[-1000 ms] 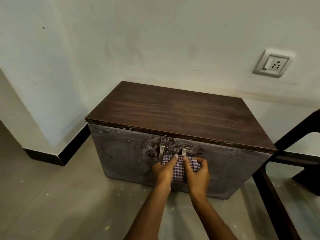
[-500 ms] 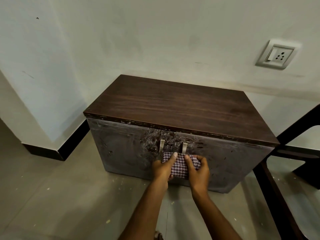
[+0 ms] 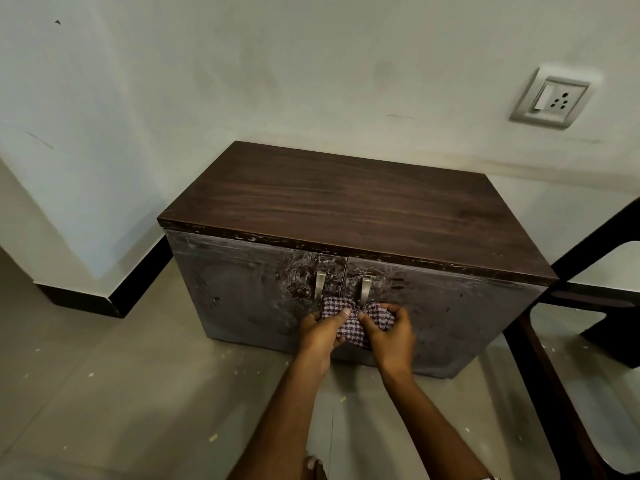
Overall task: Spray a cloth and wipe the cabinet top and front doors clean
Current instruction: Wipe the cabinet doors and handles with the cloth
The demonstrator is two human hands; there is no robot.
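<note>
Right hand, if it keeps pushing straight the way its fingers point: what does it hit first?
The cloth it already grips, then most likely the right door, just below its handle. The right hand looks close to the door, but depth is unclear from this one view.

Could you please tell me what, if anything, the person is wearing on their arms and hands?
Both forearms are bare, with no sleeves in view. The left hand and right hand wear no gloves or visible rings. A sliver of what may be a watch or band shows at the right arm's bottom edge.
</note>
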